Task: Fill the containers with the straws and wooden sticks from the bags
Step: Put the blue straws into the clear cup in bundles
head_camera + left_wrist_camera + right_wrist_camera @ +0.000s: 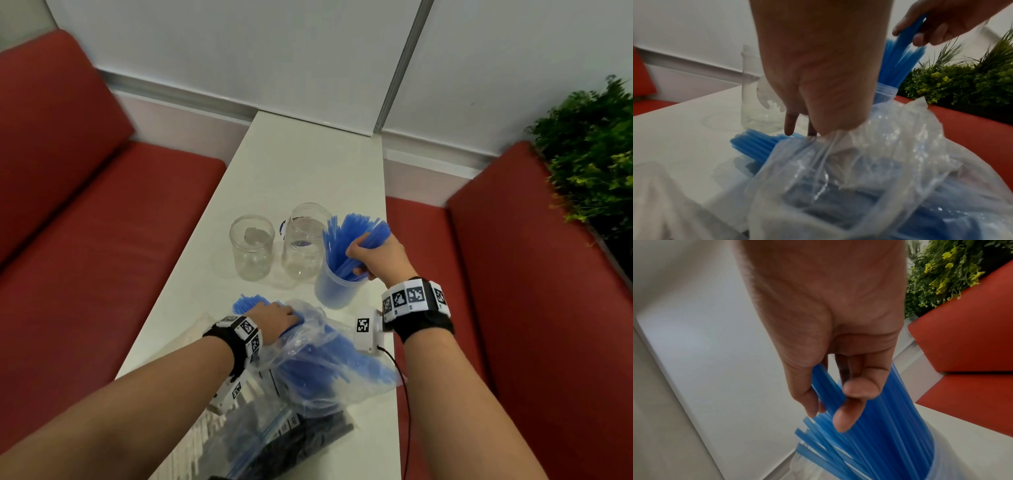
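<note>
My right hand (373, 253) (840, 402) grips a bunch of blue straws (352, 233) (879, 426) that stand upright in the rightmost clear container (337, 291). Two empty clear jars (251, 246) (303, 240) stand to its left. In front of them lies a crumpled clear bag (325, 349) (859, 170) with more blue straws (248, 303) (756, 144) poking out of its mouth. My left hand (277, 318) (805, 131) arches over that bundle at the bag's mouth. Its fingers reach down on the far side and its thumb presses the film on the near side.
A zip bag of dark sticks (291, 442) lies at the table's (308, 164) near end, partly under my left forearm. Red benches (102, 222) flank the narrow white table. A green plant (589, 144) stands at the right. A cable (404, 394) hangs from my right wrist.
</note>
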### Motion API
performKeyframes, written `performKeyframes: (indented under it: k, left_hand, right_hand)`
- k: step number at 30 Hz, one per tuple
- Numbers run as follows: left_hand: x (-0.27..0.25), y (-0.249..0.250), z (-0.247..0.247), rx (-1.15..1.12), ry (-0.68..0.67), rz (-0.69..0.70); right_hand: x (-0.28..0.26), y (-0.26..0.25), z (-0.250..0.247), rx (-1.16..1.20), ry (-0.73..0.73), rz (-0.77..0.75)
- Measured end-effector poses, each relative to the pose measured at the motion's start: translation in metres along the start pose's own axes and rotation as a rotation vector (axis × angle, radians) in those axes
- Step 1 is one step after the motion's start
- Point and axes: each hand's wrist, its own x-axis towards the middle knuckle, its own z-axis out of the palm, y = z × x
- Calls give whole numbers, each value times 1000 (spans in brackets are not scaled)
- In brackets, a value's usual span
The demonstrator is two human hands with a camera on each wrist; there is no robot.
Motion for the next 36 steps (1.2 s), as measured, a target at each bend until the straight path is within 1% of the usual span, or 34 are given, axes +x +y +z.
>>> performKeyframes:
  k: [3,6,8,10,12,13,14,15,18,19,20,22,23,24,25,26,27,28,29,30,31,32,33,34,35,36]
  left_hand:
    - [4,3,-9,115,-39,-25]
    - [6,6,-18,162,-73,-24]
    - [5,7,-23,179,-80,-21]
    - [3,8,-26,177,-88,-17]
    - [1,9,-29,175,-91,-23]
    - [-1,10,-31,172,-88,-31]
    - [-2,11,-33,163,-86,-41]
    - [-3,11,-34,156,-84,-53]
    - [-8,15,-40,154,-72,-93]
    - [-10,16,-41,146,-62,-104]
    - [-12,17,-43,139,-54,-113]
    - [-17,19,-48,137,-38,-129]
    - [-19,20,-51,135,-32,-131]
    - [-22,23,-54,137,-36,-137]
    - [-25,25,-58,152,-50,-145]
    - [-28,28,-63,170,-76,-158]
    - [-30,30,-67,181,-92,-169]
    - [-33,33,-72,192,-112,-187]
    - [-35,35,-79,202,-129,-199]
    - [-40,38,-86,210,-152,-232]
    - [-43,40,-91,208,-158,-248]
    - [-48,42,-97,195,-158,-262]
    - [-53,46,-104,203,-173,-290]
    - [-57,49,-110,204,-157,-328]
    - [-60,51,-116,232,-139,-341]
    - [-63,52,-120,262,-107,-332]
  right_hand:
    - [4,-8,-8,5,38,-74]
    - [6,-20,-20,-28,62,-154]
    - [6,-26,-26,-55,105,-199]
    - [5,-29,-24,-140,228,-249]
    - [0,-28,-11,-269,396,-347]
    - [-2,-26,0,-325,438,-404]
    - [-5,-23,12,-388,425,-439]
    - [-7,-19,24,-473,365,-441]
    - [-8,7,51,-762,154,-317]
    - [-8,14,53,-789,118,-281]
    - [-7,18,53,-772,116,-276]
    - [-6,19,48,-703,185,-332]
    - [-7,18,45,-717,191,-360]
    - [-8,16,43,-780,151,-381]
    - [-11,15,41,-875,75,-376]
    - [-13,13,41,-947,9,-348]
    - [-16,10,39,-955,-10,-318]
    - [-20,6,38,-905,34,-309]
    - [-26,1,37,-807,127,-342]
    - [-34,-3,36,-682,236,-424]
    - [-41,-6,38,-535,312,-512]
    - [-49,-6,41,-373,317,-571]
    - [-56,-6,46,-242,255,-579]
    - [-65,-4,53,-180,132,-529]
    - [-71,-2,61,-193,-32,-452]
    - [-78,2,69,-279,-196,-372]
